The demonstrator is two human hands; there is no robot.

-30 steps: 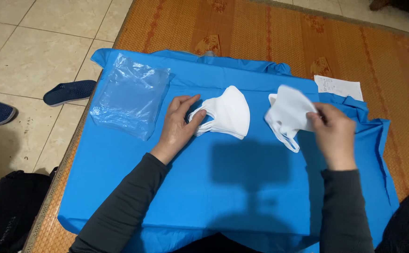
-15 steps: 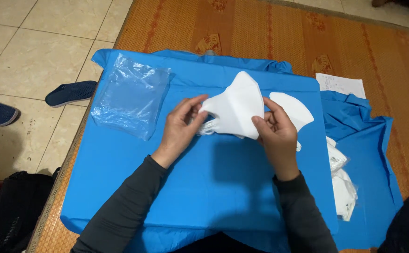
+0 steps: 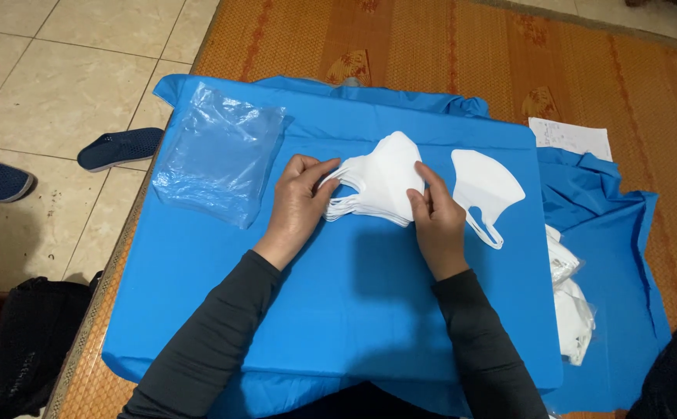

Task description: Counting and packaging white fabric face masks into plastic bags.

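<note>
On a blue cloth-covered table (image 3: 338, 326), both hands, left hand (image 3: 298, 200) and right hand (image 3: 436, 217), are now pinching the stack of white folded face masks (image 3: 377, 182) together, the single white mask (image 3: 484, 185) having been set aside.

Looks like a home floor used for piecework: beige floor tiles (image 3: 51, 70), a woven orange mat (image 3: 447, 46), dark blue slippers (image 3: 119, 147) left off the mat's left edge, and a low surface draped in blue cloth (image 3: 369, 310).
</note>
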